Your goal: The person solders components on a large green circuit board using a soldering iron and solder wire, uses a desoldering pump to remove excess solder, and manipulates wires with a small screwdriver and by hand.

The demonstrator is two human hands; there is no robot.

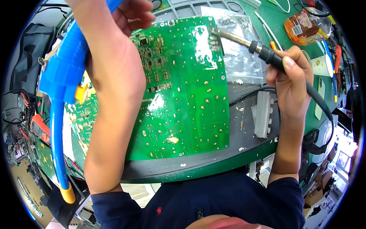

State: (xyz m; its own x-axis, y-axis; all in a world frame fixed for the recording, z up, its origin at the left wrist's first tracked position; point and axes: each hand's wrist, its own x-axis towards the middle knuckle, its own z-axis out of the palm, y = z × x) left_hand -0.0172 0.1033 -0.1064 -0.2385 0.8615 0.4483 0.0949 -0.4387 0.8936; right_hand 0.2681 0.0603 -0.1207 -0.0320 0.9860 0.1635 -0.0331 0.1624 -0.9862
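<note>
A large green circuit board (190, 114) lies with its soldered side up on a grey mat. Curled fingers of my left hand (122, 49) reach over its upper left part and are wrapped round a blue solder sucker (65, 74). The sucker has a yellow button and a yellow end cap; its front end is out of view at the top. My right hand (293, 80) grips a soldering iron (267, 53) by its black handle. The iron's tip is at a row of solder pads near the board's upper right corner; contact is hard to make out.
A clear plastic bag (244, 49) lies under the board's right edge. Nearby on the grey mat (244, 149) is a ribbed grey metal piece (262, 114). An orange snack packet (307, 26) and a white cup (322, 66) stand at right. A red meter (40, 128) sits at left.
</note>
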